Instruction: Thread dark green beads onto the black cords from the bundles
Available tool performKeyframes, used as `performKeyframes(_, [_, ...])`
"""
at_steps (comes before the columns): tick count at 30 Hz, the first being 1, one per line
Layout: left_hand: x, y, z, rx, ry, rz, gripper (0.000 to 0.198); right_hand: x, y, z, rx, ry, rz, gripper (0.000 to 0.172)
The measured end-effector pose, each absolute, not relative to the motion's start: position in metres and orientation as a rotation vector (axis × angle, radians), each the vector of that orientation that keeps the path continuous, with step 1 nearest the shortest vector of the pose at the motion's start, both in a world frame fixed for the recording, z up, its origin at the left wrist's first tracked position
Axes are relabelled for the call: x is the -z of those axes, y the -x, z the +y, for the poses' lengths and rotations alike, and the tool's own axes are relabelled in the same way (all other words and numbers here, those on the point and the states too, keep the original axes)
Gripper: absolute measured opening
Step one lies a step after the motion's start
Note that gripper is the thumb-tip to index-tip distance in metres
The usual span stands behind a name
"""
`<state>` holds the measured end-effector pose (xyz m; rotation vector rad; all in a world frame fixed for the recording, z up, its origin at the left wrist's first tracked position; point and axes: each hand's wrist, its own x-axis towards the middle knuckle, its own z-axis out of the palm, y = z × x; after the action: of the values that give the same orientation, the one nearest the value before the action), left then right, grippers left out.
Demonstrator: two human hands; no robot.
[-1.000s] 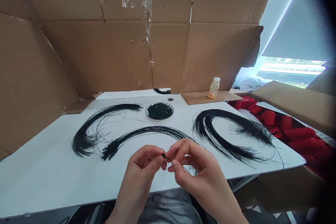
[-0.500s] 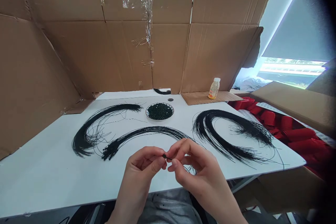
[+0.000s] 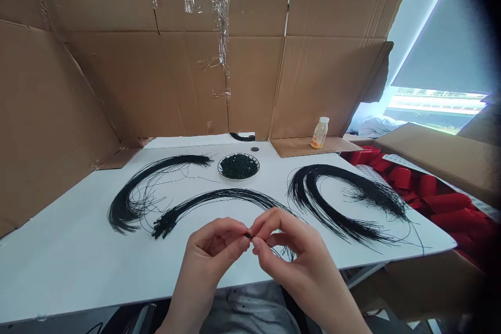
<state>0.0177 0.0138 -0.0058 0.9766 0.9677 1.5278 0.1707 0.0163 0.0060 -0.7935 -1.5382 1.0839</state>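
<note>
Over the table's front edge, my left hand (image 3: 215, 253) pinches a tiny dark piece (image 3: 248, 236) between thumb and forefinger. The fingertips of my right hand (image 3: 295, 253) close on a thin black strand right beside that piece, and the two hands nearly touch. Fingers mostly cover both, so I cannot tell whether the strand's end is inside the piece. Just behind the hands curves a bundle of black strands (image 3: 230, 193), its left end thick with dark tips (image 3: 165, 223). Farther back stands a round dish (image 3: 238, 178) full of small dark green pieces (image 3: 238, 165).
Loose black strand bundles lie on the white table (image 3: 78, 266), one at left (image 3: 129, 198) and one at right (image 3: 313, 193). A small bottle (image 3: 320, 133) stands on a cardboard flap. Cardboard walls (image 3: 176, 78) rise behind and left. Red rolls (image 3: 446, 201) fill a box at right.
The fingertips have drawn closer together around the tiny piece, and less of the strand shows between them. The things on the table have stayed put.
</note>
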Motion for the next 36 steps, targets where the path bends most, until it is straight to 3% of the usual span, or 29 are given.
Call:
performKeyframes(6, [0.011, -0.008, 0.025, -1.447, -1.036, 1.015, 0.008, 0.001, -0.176, 0.038, -1.219, 0.852, -1.623, 0.015])
performKeyframes(13, [0.034, 0.014, 0.059, -1.595, -0.831, 0.993, 0.022, 0.037, -0.173, 0.084, -1.745, 0.728, -1.653, 0.058])
performKeyframes(16, [0.039, 0.025, 0.066, -1.673, -0.748, 0.994, 0.027, 0.047, -0.171, 0.093, -1.918, 0.695, -1.684, 0.067])
performKeyframes(20, [0.039, 0.037, 0.065, -1.760, -0.687, 0.989, 0.030, 0.051, -0.170, 0.095, -1.942, 0.730, -1.652, 0.058])
performKeyframes(25, [0.033, 0.047, 0.059, -1.782, -0.698, 1.047, 0.026, 0.046, -0.179, 0.094, -1.708, 0.833, -1.571, 0.040])
performKeyframes(31, [0.027, 0.042, 0.050, -1.737, -0.904, 1.289, 0.023, 0.035, -0.189, 0.091, -1.534, 0.900, -1.618, 0.038])
performKeyframes(36, [0.024, 0.029, 0.043, -1.631, -0.928, 1.215, 0.024, 0.023, -0.196, 0.081, -1.528, 0.884, -1.691, 0.039])
